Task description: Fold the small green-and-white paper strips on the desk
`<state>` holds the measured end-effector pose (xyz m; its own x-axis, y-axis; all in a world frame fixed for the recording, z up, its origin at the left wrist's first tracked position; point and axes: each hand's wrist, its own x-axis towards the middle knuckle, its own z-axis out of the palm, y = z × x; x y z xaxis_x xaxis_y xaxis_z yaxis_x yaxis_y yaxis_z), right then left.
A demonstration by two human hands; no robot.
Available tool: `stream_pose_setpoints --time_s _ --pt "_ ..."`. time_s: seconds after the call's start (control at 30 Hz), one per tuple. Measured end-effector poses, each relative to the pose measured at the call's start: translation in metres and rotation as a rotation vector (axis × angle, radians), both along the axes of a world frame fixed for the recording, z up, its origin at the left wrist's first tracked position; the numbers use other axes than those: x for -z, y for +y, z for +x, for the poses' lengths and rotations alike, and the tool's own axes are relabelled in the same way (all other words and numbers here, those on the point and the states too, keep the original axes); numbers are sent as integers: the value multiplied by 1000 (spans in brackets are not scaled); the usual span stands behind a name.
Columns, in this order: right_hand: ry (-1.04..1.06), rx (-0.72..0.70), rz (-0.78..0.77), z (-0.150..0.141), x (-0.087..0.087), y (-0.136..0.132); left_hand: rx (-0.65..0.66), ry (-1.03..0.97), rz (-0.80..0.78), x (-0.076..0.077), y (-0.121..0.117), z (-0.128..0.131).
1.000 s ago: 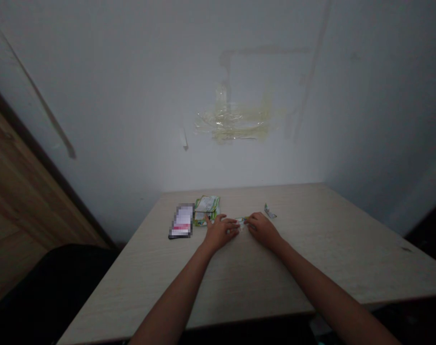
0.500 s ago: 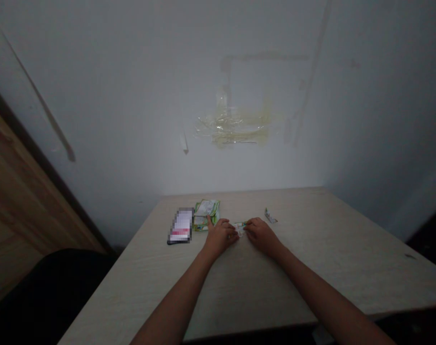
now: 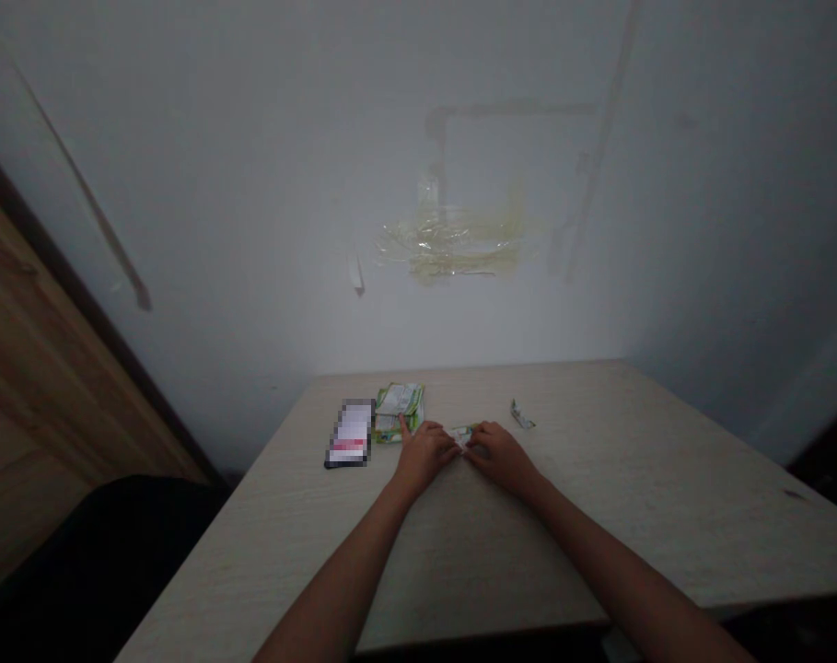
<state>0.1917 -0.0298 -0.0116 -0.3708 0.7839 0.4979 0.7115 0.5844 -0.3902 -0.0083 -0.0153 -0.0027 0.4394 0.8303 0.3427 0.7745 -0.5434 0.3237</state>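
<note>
Between my two hands lies a small white and green printed packet (image 3: 463, 433), flat on the table and partly covered by my fingers. My left hand (image 3: 424, 454) pinches its left side, with the thumb side near the stacked packets. From the other side my right hand (image 3: 497, 453) grips the packet with bent fingers. Just beyond my left hand are green and white printed packets (image 3: 400, 401), one on top of another. A thin folded strip of similar wrapper (image 3: 522, 414) lies past my right hand.
A phone with a blurred screen (image 3: 351, 433) lies left of the stacked packets. The pale wooden table (image 3: 639, 488) meets a wall (image 3: 252, 230) with peeling clear tape (image 3: 459, 244). A dark rounded object (image 3: 107, 552) stands beside the table's left edge.
My right hand's fingertips have drawn slightly closer to my left hand over the small packet. The view has shifted a little; the other things stay in place.
</note>
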Motion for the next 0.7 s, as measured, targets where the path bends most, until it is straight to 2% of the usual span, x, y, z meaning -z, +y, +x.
stream_pose_setpoints --time_s 0.37,0.7 --pt "-10 2 -11 0 4 1 -75 -78 -29 -1 -1 -4" --pt "-45 30 -12 -1 -1 0 -59 -124 1 -3 3 -14"
